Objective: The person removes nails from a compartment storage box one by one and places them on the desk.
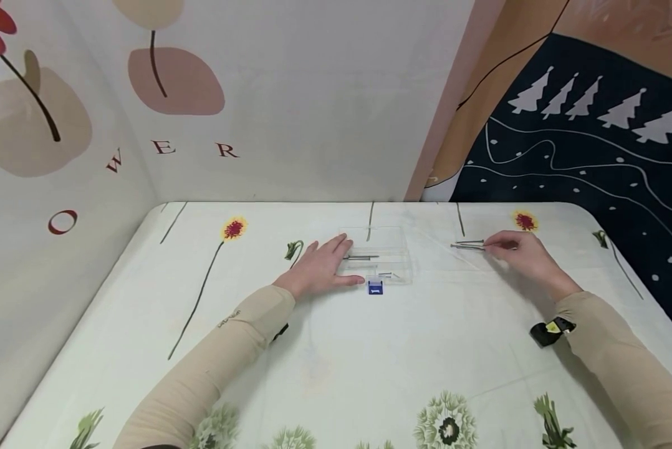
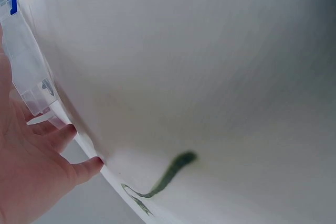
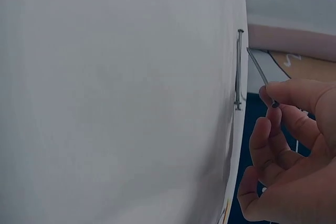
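Note:
A clear plastic box [image 1: 408, 254] with a blue latch [image 1: 375, 287] lies on the table. My left hand [image 1: 323, 269] rests at its left end, fingers spread and fairly straight; the left wrist view shows them against the box wall [image 2: 31, 59]. Long nails [image 1: 364, 257] lie in one compartment, and small metal pieces [image 1: 389, 275] in a nearer one. Off to the right, my right hand [image 1: 522, 257] pinches a nail [image 3: 259, 69] between thumb and fingertips, head end at the fingers. Several loose nails [image 3: 238, 72] lie on the cloth close beside that hand.
A white cloth with printed flowers covers the table [image 1: 336, 368]. Behind it rises a pale fabric wall [image 1: 313, 125], with a dark tree-patterned cloth [image 1: 583, 149] at the right. Between the box and the loose nails lies a stretch of tablecloth.

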`<move>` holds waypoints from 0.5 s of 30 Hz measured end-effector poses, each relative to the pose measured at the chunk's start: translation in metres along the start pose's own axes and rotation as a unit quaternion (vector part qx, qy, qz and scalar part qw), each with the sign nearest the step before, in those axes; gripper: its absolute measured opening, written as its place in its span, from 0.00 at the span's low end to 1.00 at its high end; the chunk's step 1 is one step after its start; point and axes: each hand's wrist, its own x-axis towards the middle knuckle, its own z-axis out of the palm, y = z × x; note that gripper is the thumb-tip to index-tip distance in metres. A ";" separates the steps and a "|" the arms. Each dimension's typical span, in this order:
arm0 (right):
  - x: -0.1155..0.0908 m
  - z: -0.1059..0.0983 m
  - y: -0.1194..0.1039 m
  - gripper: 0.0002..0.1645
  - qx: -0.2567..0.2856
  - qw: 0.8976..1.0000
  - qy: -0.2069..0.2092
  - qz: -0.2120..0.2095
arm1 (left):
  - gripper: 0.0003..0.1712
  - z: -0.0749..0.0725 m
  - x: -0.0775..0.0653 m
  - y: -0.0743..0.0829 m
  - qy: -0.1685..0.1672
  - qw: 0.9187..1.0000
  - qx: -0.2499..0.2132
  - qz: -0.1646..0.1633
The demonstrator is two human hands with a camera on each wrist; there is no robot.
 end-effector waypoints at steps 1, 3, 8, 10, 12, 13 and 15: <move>0.000 -0.001 0.001 0.17 -0.001 1.000 -0.002 0.006 | 0.54 0.000 0.000 0.000 0.000 1.000 -0.001 0.000; 0.001 -0.003 0.004 0.17 -0.003 1.000 -0.005 0.015 | 0.55 0.000 0.000 0.000 0.002 1.000 -0.004 0.001; 0.005 -0.007 0.011 0.16 -0.012 0.999 -0.003 0.034 | 0.55 0.000 -0.001 0.000 0.002 1.000 -0.005 0.000; 0.007 -0.008 0.013 0.16 -0.013 0.999 0.001 0.036 | 0.55 0.000 -0.001 0.000 0.001 1.000 -0.005 -0.001; 0.007 -0.010 0.015 0.16 -0.017 0.999 0.006 0.035 | 0.55 0.000 -0.002 0.000 0.001 1.000 -0.006 0.000; 0.007 -0.011 0.015 0.16 -0.018 0.999 0.009 0.035 | 0.55 0.000 -0.002 0.000 0.001 1.000 -0.007 0.000; 0.007 -0.012 0.017 0.17 -0.017 0.999 0.013 0.038 | 0.55 0.000 -0.002 0.000 0.001 1.000 -0.009 0.000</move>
